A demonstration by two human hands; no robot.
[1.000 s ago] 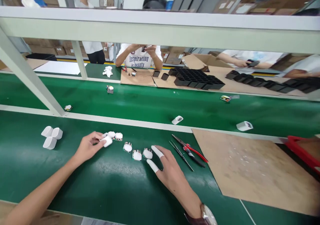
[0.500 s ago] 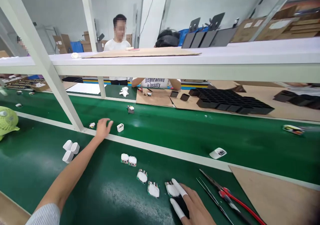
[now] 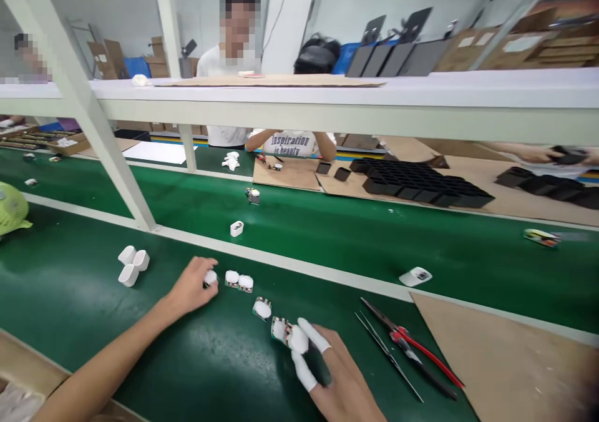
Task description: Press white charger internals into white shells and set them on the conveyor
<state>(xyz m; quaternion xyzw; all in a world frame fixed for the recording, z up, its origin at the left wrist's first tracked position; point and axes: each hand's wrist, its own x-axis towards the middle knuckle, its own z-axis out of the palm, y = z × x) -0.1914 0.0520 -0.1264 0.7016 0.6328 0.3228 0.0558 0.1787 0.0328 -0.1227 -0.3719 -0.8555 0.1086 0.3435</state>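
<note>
Left hand (image 3: pixel 189 289) fingers pinched on a white cap (image 3: pixel 210 277); right hand (image 3: pixel 337 378) fingers pinching a charger part (image 3: pixel 297 339). Best gripped gently, kept level.

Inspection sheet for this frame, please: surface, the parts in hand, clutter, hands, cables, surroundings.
Surface: green bench mat, with a green conveyor belt beyond a pale rail.
Job's things: a row of small white modules lies between the hands; one small white part is at the left fingertips, another white module at the right fingertips.
Clutter: three white caps, red-handled pliers, tweezers, cardboard sheet.
Hands: left hand pinches the small white part; right hand, with white finger cots, touches the white module.
Cables: nothing seen.
Surroundings: black trays and other people across the belt.
</note>
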